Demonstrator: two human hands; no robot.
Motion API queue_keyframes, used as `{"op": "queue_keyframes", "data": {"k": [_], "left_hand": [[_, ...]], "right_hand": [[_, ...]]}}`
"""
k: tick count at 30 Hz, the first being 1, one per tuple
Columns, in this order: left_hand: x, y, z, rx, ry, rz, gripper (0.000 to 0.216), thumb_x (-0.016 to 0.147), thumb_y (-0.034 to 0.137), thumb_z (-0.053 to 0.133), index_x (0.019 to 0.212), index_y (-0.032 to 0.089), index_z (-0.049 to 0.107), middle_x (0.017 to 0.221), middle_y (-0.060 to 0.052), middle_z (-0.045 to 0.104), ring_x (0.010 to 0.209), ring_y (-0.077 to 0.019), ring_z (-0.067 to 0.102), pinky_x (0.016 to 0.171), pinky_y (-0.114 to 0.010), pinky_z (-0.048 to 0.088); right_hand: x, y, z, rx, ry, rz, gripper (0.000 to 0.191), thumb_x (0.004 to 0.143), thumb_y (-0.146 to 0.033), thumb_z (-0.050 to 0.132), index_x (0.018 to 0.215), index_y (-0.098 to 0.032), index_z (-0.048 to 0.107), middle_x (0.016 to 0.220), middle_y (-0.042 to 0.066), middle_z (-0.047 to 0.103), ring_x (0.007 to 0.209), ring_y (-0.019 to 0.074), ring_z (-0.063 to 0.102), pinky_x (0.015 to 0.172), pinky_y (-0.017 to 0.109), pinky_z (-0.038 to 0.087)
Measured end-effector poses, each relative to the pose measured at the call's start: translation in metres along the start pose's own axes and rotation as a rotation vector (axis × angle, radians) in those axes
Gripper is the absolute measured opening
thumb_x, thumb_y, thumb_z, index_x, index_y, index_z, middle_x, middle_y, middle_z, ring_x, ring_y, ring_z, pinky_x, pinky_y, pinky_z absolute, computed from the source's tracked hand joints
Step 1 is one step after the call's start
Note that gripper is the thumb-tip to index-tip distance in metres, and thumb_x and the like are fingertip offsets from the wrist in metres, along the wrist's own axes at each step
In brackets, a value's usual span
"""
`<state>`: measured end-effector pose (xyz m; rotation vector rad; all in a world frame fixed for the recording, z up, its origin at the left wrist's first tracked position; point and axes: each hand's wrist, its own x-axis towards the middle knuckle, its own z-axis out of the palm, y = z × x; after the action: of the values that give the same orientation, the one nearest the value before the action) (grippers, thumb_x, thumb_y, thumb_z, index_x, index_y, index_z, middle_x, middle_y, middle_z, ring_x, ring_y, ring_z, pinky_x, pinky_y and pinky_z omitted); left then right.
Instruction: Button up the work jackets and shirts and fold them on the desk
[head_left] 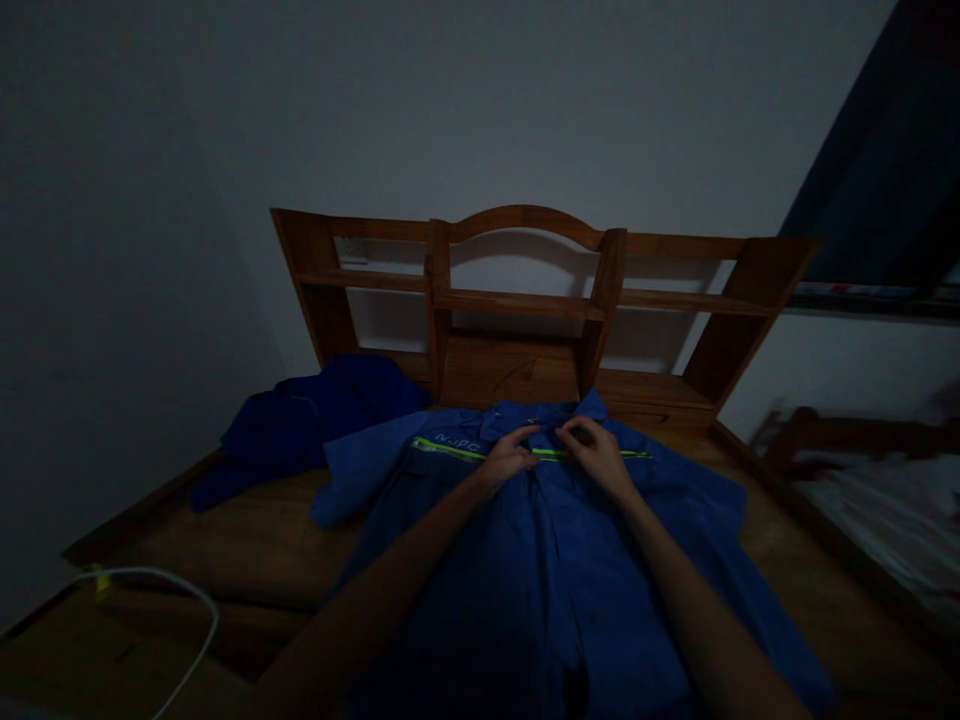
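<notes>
A blue short-sleeved work shirt (607, 560) lies spread front up on the wooden desk, its collar towards the shelf. Lettering and a yellow-green stripe run across its chest. Just below the collar, my left hand (508, 460) has its thumb and fingers curled at the front opening, on the shirt's cloth. Close by on the right, my right hand (596, 455) pinches at the other front edge, fingertips bent together. Any button between the fingers is too small and dark to make out. Below my hands the front edges hang partly apart.
Behind the shirt stands a wooden shelf unit (517, 300) against the wall. A darker blue garment (322, 410) lies crumpled at the left. A white cable (214, 610) loops over the lower left. The desk's raised edge (810, 540) runs along the right.
</notes>
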<state>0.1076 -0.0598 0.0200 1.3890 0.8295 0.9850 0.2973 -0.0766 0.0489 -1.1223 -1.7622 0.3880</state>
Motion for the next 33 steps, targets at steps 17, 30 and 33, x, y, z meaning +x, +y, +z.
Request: {"op": "queue_keyframes", "data": {"k": [17, 30, 33], "left_hand": [[0.005, 0.009, -0.027, 0.56, 0.132, 0.24, 0.027, 0.067, 0.008, 0.061, 0.092, 0.016, 0.069, 0.094, -0.007, 0.065, 0.08, -0.0145, 0.062, 0.079, -0.029, 0.049], [0.015, -0.009, -0.054, 0.785, 0.029, -0.089, 0.025, 0.059, 0.029, 0.074, 0.08, 0.015, 0.07, 0.076, -0.003, 0.071, 0.069, -0.0139, 0.065, 0.059, -0.019, 0.047], [0.017, -0.013, -0.054, 0.698, 0.0, -0.097, 0.02, 0.057, 0.025, 0.072, 0.075, 0.015, 0.07, 0.072, -0.002, 0.07, 0.068, -0.0141, 0.064, 0.06, -0.02, 0.048]], "right_hand": [[-0.007, 0.015, 0.021, -0.128, -0.231, -0.094, 0.027, 0.083, -0.017, 0.05, 0.098, -0.022, 0.071, 0.091, 0.006, 0.064, 0.082, 0.0158, 0.059, 0.075, 0.028, 0.045], [-0.01, 0.015, 0.031, 0.15, -0.321, 0.067, 0.028, 0.082, -0.034, 0.056, 0.097, -0.018, 0.072, 0.093, 0.006, 0.069, 0.077, 0.016, 0.061, 0.067, 0.025, 0.046], [-0.013, 0.009, 0.037, 0.155, -0.359, 0.028, 0.027, 0.083, -0.033, 0.055, 0.098, -0.019, 0.072, 0.094, 0.006, 0.069, 0.078, 0.0164, 0.061, 0.07, 0.027, 0.046]]}}
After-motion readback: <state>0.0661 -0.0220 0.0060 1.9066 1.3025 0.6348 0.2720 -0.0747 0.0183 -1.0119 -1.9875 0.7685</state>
